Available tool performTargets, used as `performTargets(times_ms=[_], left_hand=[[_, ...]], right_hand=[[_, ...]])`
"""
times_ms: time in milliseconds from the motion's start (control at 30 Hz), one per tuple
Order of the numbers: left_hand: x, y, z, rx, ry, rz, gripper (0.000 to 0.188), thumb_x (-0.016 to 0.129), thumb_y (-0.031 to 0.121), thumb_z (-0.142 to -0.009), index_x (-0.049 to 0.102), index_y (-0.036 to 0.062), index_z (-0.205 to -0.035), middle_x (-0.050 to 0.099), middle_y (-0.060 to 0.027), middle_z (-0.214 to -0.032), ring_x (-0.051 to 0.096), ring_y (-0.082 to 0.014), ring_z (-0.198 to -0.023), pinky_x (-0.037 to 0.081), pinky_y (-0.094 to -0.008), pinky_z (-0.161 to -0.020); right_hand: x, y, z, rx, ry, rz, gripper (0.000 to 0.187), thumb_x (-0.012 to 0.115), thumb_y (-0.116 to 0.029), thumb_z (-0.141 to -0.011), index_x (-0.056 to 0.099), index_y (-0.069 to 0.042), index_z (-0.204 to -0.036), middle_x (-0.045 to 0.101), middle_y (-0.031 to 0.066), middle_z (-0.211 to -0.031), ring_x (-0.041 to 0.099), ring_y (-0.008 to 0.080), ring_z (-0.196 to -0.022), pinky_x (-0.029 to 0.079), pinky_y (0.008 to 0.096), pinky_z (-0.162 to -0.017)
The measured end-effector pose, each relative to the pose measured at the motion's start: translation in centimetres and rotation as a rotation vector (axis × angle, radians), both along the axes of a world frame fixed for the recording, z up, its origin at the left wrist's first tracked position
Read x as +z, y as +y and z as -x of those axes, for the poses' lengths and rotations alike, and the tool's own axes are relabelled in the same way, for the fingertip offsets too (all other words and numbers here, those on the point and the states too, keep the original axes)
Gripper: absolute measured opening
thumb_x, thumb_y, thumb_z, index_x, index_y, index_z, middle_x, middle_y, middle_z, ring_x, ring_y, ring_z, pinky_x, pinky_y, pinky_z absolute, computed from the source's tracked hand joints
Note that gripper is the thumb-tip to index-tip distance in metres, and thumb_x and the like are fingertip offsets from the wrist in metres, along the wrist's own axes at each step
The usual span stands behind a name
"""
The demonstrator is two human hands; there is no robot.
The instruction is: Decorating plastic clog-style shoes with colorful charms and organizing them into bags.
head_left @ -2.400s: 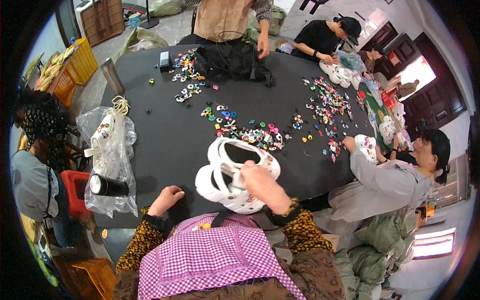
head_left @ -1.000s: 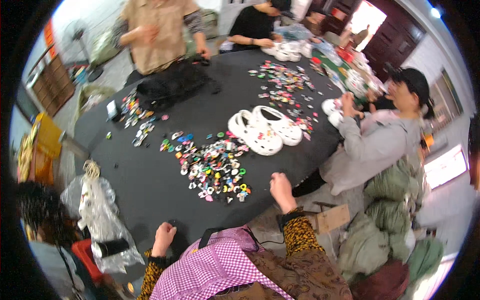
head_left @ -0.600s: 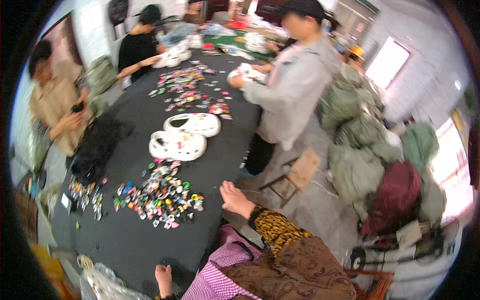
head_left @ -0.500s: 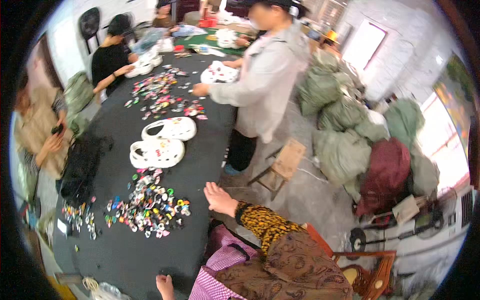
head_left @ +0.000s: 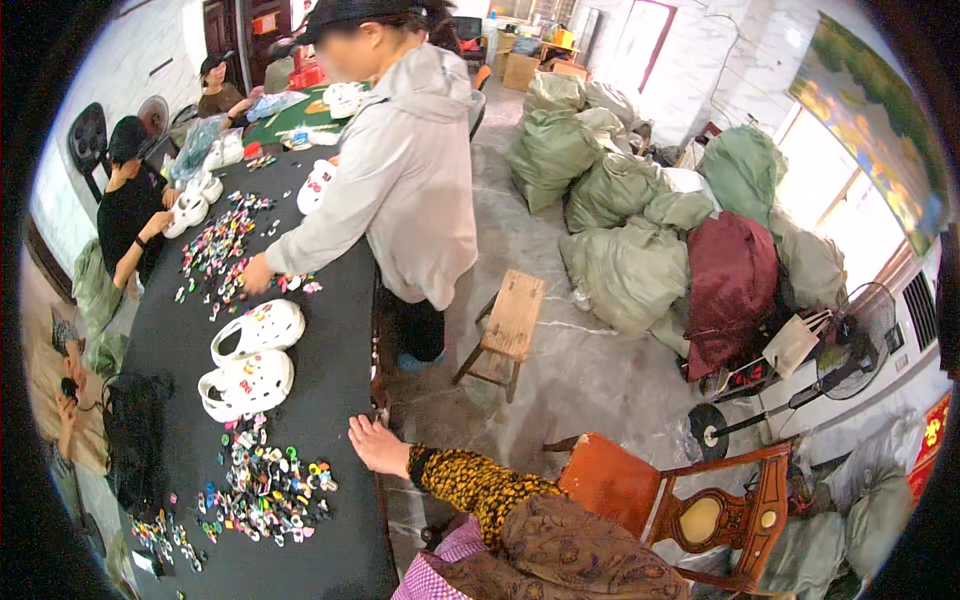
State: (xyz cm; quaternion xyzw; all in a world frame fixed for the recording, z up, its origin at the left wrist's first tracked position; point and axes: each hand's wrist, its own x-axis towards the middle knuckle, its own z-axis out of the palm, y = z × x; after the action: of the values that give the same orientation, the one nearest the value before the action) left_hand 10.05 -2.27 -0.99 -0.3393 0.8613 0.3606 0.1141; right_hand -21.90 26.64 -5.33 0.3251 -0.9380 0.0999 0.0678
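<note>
My right hand (head_left: 378,445) lies with its fingers stretched out on the near right edge of the dark-topped table (head_left: 340,500). It holds nothing. Left of it, several small colourful shoe charms (head_left: 265,490) are heaped loosely. Two white clogs (head_left: 248,385) with charms on them sit side by side just beyond this heap. My left hand is out of sight.
A standing person in a grey jacket (head_left: 410,190) reaches over a farther charm heap (head_left: 225,235). Other people sit along the left. A wooden stool (head_left: 512,315), a reddish chair (head_left: 610,480), a fan (head_left: 710,430) and stuffed sacks (head_left: 630,275) occupy the right side.
The view has swung right and up. My left hand has gone out of the picture, while my right still rests at the table edge. The standing person's arm now reaches toward the farther charms.
</note>
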Motion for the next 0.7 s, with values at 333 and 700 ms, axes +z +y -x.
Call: performTargets(times_ms=[333,700], left_hand=[[-5.4,-2.1,0.8,-0.216,-0.171,0.206,0.023,0.064,0.019,-0.080,0.055,-0.0018,-0.073,0.056,-0.0125,-0.067,0.054,-0.0244,-0.062,0.043,-0.0376,-0.059],[0.4,9.5,8.4,-0.434,-0.260,0.143,0.017,0.052,0.012,-0.073,0.055,-0.0014,-0.063,0.050,-0.0129,-0.053,0.052,-0.0200,-0.047,0.037,-0.0405,-0.044]], right_hand=[[-2.5,19.3,-1.0,-0.220,-0.690,0.388,0.025,0.052,-0.020,-0.078,0.059,-0.003,-0.095,0.061,0.0212,-0.092,0.059,0.0381,-0.090,0.048,0.0476,-0.074],[-13.9,43.4,-19.7,-0.399,-0.969,0.049,0.024,0.058,-0.022,-0.078,0.064,0.001,-0.081,0.063,0.0200,-0.075,0.060,0.0386,-0.074,0.048,0.0435,-0.065]])
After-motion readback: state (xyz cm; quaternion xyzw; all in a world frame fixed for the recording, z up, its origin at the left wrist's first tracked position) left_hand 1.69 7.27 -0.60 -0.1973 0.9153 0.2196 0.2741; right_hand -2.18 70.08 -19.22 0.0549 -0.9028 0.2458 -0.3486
